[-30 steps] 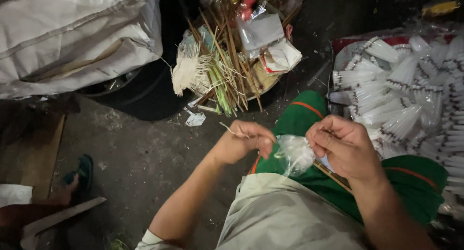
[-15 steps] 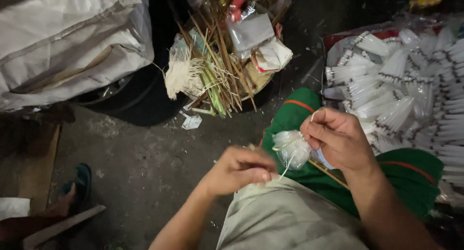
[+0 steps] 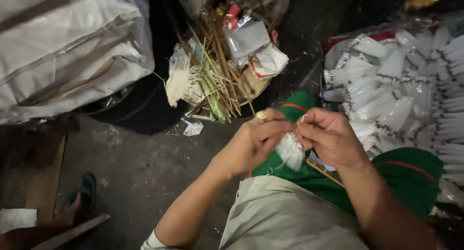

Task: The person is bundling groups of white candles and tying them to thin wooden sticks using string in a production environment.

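Over at the far left lies a big pale woven sack (image 3: 67, 42), slack and creased, beside a basket of thin sticks and dry fibre (image 3: 217, 80). At centre, above the lap, the left hand (image 3: 253, 143) and right hand (image 3: 328, 139) meet, fingertips of both pinching the neck of a small filmy clear pouch (image 3: 291, 151) of white filling; seemingly it is being tied off, calling for a tight, fine pull. Rightward, finished white pouches (image 3: 401, 90) lie fanned, glossy and tapered.
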